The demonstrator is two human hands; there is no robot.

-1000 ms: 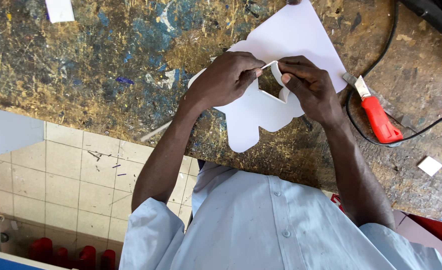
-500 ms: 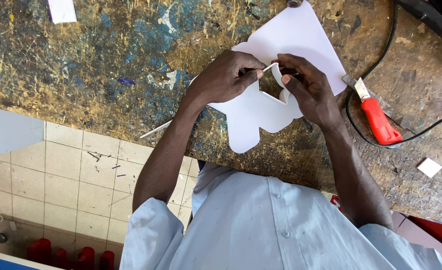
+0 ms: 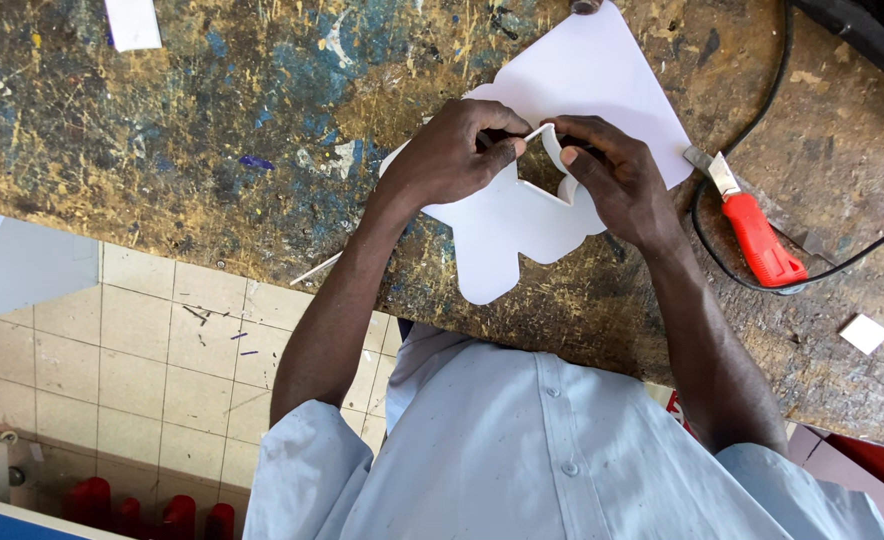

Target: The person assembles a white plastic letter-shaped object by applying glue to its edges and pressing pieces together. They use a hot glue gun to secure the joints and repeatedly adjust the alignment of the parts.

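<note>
A white cut-out sheet (image 3: 522, 215) with curved lobes lies on the paint-stained workbench (image 3: 212, 130). My left hand (image 3: 457, 155) rests on its upper left part and pinches a thin white strip (image 3: 539, 131) at the edge of a notch. My right hand (image 3: 612, 175) presses on the sheet just right of that notch, fingertips meeting the left hand's at the strip. Both hands touch the sheet.
A red-handled utility knife (image 3: 757, 235) lies right of my right hand, beside a black cable (image 3: 762, 110). A small white scrap (image 3: 864, 333) sits at the far right, another white piece (image 3: 132, 22) at the top left. Tiled floor (image 3: 162, 370) shows below the bench edge.
The thin strip has lifted slightly away from the sheet between my fingertips. The hands have stayed in nearly the same place.
</note>
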